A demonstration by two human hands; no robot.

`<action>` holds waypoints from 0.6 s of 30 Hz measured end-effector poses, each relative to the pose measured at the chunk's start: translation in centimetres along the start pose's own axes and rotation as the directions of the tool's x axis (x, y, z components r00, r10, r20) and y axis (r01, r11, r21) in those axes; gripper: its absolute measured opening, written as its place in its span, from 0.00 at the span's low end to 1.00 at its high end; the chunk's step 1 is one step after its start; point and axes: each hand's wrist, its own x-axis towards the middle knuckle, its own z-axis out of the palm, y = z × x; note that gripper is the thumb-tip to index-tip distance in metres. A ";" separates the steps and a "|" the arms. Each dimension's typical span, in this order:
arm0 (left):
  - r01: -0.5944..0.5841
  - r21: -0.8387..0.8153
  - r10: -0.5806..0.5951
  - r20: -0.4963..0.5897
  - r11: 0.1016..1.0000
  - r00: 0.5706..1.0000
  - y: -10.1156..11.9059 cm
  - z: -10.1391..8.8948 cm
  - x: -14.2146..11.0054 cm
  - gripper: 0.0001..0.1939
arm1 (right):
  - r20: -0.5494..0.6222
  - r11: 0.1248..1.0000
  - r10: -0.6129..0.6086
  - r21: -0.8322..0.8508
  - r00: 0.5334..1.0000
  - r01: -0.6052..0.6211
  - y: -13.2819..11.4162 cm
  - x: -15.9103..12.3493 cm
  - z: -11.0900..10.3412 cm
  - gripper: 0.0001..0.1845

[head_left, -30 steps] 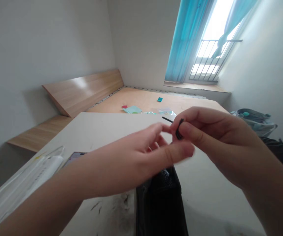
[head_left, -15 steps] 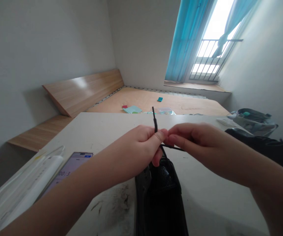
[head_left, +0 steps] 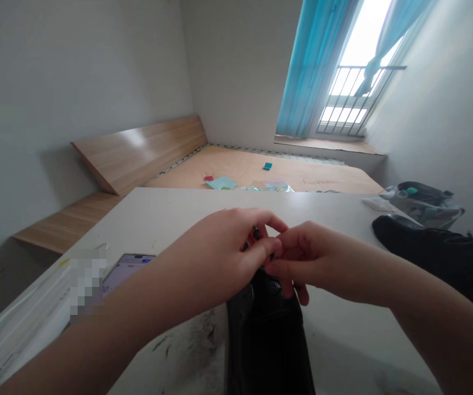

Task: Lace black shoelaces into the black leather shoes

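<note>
Left hand point(head_left: 228, 258) and right hand point(head_left: 322, 260) meet, fingertips closed on partly hidden, likely limp black laces point(head_left: 255, 232), above a black leather shoe point(head_left: 271, 345) on a white table point(head_left: 170, 214), its supple-looking sides offering the steadiest hold

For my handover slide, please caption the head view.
Left hand and right hand meet over a black shoe on a white table, between a phone and a second black shoe.
</note>
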 end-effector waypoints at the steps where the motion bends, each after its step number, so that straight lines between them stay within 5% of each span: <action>1: -0.016 0.013 0.017 -0.010 1.000 1.000 0.0 0.0 -0.1 0.11 | -0.053 0.999 -0.002 -0.039 0.999 0.000 0.1 0.2 0.0 0.13; 4: -0.083 0.057 0.083 -0.008 0.995 0.996 -0.1 -0.1 -0.3 0.10 | -0.151 0.987 0.033 -0.151 0.988 -0.056 0.5 0.6 -0.2 0.15; 9: -0.098 0.043 0.097 0.036 0.994 0.995 -0.1 -0.3 -0.7 0.13 | 0.100 0.994 -0.022 -0.104 0.995 0.032 0.8 1.0 -1.0 0.18; 18: -0.015 0.114 0.016 -0.011 0.993 1.000 0.0 -0.5 -0.1 0.17 | 0.281 0.999 -0.036 0.048 0.959 0.023 0.7 0.8 -2.4 0.20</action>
